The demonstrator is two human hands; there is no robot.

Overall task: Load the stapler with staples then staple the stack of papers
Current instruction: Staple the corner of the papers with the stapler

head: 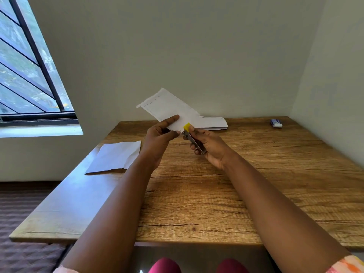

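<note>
Head view: left hand (160, 133) pinches the stack of papers (170, 111) aloft so its corner meets the stapler (192, 137), gripped by the right hand (208, 146).

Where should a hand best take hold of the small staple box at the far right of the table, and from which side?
Pinch the staple box across its two long sides, coming from above. It lies flat on the table near the right wall, with nothing touching it, so the top is probably the freest approach.

Yellow-tipped stapler (194, 138), white papers (169, 109)
</note>
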